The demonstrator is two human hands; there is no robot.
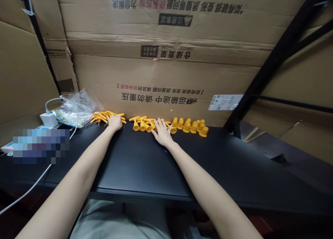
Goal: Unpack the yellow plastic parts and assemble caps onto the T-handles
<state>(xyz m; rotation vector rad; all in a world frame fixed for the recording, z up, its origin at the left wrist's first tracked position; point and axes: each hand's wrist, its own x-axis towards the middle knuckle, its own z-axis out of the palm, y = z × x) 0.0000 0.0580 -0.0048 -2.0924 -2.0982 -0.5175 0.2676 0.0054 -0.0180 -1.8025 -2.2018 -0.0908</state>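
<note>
My left hand (114,123) rests with curled fingers on the right end of a pile of yellow T-shaped handles (105,115). Thin spiral metal wires, corkscrew-like, stick out from the pile. Those fingers look closed around a handle, though their tips are partly hidden. My right hand (163,133) lies with fingers spread over a row of yellow T-handled pieces with flared, cup-like ends (142,124), covering part of it. Right of that hand, several loose yellow bell-shaped cups (193,127) stand in a group.
A cardboard wall (161,72) rises right behind the yellow parts. On the left are clear plastic bags (80,105), a white charger (49,119) on a power strip, and a white cable (39,179) crossing the black table (135,162). A black metal post (265,69) slants at the right.
</note>
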